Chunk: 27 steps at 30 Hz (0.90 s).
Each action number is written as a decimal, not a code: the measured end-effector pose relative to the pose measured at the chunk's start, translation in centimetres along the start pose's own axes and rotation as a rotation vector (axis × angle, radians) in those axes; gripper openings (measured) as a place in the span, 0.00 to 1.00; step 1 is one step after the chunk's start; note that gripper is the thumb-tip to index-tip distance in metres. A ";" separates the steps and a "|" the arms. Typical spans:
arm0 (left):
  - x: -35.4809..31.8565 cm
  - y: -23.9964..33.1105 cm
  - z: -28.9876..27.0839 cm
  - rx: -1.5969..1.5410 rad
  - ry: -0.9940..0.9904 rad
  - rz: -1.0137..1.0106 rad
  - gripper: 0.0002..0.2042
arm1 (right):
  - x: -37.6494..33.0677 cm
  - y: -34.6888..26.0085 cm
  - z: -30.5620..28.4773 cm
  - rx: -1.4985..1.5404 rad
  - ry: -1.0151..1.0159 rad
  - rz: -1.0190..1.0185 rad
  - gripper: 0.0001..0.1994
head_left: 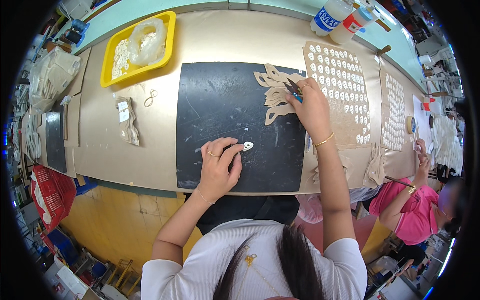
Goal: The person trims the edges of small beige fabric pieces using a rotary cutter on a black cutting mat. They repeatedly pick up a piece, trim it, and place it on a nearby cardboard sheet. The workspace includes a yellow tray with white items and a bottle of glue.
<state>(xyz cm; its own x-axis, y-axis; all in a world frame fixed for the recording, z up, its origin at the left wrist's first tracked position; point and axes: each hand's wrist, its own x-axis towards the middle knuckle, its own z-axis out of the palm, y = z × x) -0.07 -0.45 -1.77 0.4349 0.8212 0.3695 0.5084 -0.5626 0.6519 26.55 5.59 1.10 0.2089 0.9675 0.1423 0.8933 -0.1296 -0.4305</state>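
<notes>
My left hand [218,166] rests on the black mat [220,110], its fingertips touching a small white leaf-shaped piece [247,146]. My right hand [311,106] reaches forward to the mat's right edge and grips a small blue-handled cutter [294,89], its tip over a pile of tan cut-out shapes [274,92]. Just right of that hand lies a tan sheet covered with several rows of small white pieces [340,85].
A yellow tray [107,67] with white pieces and a plastic bag sits at the back left. Two plastic bottles [342,17] stand at the back. A second sheet of white pieces [393,112] lies further right. Another person in pink [412,210] works at the right. A red basket [50,192] hangs lower left.
</notes>
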 end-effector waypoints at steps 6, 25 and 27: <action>-0.5 -0.1 -0.5 -0.057 0.016 -0.031 0.16 | -0.9 -1.4 -1.0 0.347 -0.260 0.066 0.13; -1.9 0.1 -1.3 0.024 -0.089 -0.022 0.14 | -4.4 -4.1 0.1 0.359 -0.686 -0.060 0.17; -1.8 0.1 -1.2 0.044 -0.103 -0.013 0.16 | -4.5 -4.0 0.1 0.339 -0.662 -0.058 0.17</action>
<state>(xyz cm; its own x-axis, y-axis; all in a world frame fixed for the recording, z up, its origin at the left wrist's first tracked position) -1.70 -1.92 -1.56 0.5008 0.8155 0.2901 0.5459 -0.5577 0.6253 21.97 1.75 2.06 -0.2143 0.9128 -0.3477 0.7013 -0.1040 -0.7052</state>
